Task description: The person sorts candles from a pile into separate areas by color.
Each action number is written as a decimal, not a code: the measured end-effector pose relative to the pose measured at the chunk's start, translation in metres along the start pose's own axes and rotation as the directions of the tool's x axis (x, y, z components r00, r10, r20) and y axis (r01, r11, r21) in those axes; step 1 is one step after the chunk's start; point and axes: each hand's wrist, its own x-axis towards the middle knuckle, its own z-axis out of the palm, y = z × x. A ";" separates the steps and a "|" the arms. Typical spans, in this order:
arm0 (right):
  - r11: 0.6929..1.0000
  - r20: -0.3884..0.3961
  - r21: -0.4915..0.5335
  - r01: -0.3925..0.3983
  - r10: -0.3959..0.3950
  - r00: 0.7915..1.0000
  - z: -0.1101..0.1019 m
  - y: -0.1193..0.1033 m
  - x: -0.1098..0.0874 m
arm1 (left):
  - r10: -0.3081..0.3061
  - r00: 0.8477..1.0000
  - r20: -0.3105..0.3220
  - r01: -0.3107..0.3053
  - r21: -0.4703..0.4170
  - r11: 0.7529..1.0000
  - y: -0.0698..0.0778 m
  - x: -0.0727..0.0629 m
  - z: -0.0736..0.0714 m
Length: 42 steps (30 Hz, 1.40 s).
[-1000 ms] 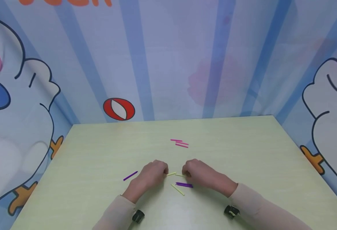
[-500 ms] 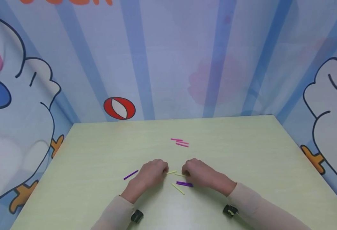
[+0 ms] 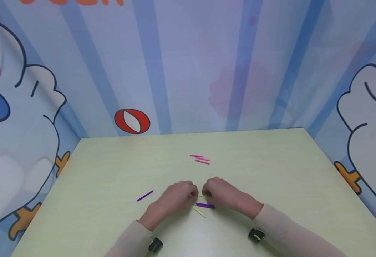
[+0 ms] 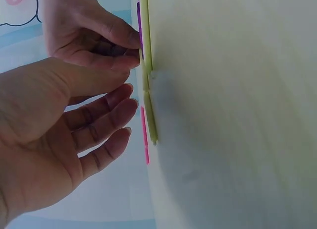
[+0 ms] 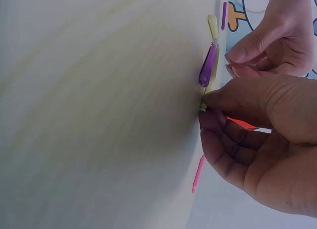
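Only wrist views show the left hand relaxed, empty, the right hand pinching a yellow stick.

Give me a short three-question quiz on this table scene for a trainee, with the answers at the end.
1. True or false: the three pink sticks lie farther from the person than both the left hand and the right hand.

2. What colour stick does the right hand pinch?
A. pink
B. yellow
C. purple

3. Fill in: the lone stick lying out to the left of the left hand is ____.

Key: 1. True. 2. B, the yellow stick. 3. Purple.
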 end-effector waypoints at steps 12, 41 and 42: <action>1.000 0.007 0.021 -0.002 0.002 1.000 -0.001 -0.001 -0.001 | 0.022 0.996 0.090 -0.020 -0.019 1.000 0.004 0.003 0.008; 1.000 0.007 -0.018 0.012 -0.012 1.000 -0.002 -0.002 0.000 | -0.150 0.981 0.127 0.136 0.113 0.984 -0.001 -0.005 -0.006; 1.000 0.006 -0.018 0.011 -0.011 1.000 -0.002 -0.002 0.000 | -0.156 0.980 0.125 0.141 0.117 0.983 -0.002 -0.005 -0.006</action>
